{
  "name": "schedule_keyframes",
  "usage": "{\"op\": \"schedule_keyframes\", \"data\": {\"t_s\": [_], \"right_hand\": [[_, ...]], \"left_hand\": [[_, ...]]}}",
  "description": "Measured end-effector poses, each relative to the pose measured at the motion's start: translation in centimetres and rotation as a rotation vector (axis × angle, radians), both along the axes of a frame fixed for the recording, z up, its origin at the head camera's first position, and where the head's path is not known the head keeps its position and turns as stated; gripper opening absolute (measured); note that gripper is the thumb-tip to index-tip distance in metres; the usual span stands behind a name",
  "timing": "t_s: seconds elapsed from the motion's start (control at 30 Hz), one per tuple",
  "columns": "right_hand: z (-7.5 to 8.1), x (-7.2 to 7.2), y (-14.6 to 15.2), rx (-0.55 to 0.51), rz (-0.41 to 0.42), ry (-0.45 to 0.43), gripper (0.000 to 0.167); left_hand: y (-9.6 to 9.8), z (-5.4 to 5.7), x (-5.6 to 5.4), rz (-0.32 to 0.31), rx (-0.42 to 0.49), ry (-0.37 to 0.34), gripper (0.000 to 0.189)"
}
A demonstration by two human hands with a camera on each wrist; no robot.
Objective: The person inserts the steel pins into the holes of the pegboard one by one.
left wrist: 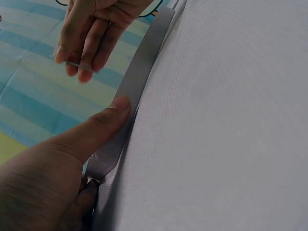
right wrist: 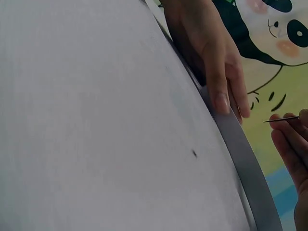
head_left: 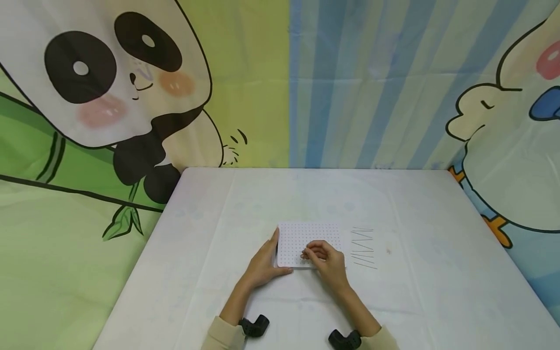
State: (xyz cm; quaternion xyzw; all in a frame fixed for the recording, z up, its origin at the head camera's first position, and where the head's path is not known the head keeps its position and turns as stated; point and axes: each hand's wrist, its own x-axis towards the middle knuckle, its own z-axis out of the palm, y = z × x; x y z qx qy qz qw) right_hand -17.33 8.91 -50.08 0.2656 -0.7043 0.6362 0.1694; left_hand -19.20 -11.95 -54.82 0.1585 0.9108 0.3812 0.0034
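Note:
A white board [head_left: 290, 239] with a grid of small holes lies flat on the table. My left hand [head_left: 263, 265] holds its near left corner, the fingers along the left side and the thumb on the front edge. In the left wrist view that thumb [left wrist: 113, 113] presses against the board's side wall [left wrist: 139, 70]. Over the board's near right part, my right hand [head_left: 327, 260] pinches a thin needle [right wrist: 280, 119] between thumb and fingertips. The needle's pointed end sticks out in the right wrist view. Whether it touches a hole cannot be made out.
Several thin needles [head_left: 362, 251] lie in a loose column on the table, right of the board. A white cloth covers the table [head_left: 210, 209]. Behind stands a cartoon-printed curtain [head_left: 258, 97]. Each wrist carries a black camera [head_left: 255, 326].

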Motion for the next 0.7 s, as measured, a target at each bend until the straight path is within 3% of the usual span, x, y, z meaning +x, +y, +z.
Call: {"op": "schedule_keyframes", "data": {"t_s": [0.13, 0.27, 0.7], "right_hand": [[0.0, 0.1, -1.8, 0.066, 0.025, 0.056, 0.015], [-0.1, -0.1, -2.8, 0.102, 0.045, 0.048, 0.015], [-0.7, -0.5, -3.5, 0.173, 0.073, 0.126, 0.017]], "left_hand": [[-0.1, -0.1, 0.0, -0.011, 0.001, 0.015, 0.116], [-0.2, -0.2, 0.0, -0.025, 0.013, 0.03, 0.116], [-0.3, -0.4, -0.1, -0.039, 0.006, 0.07, 0.114]]}}
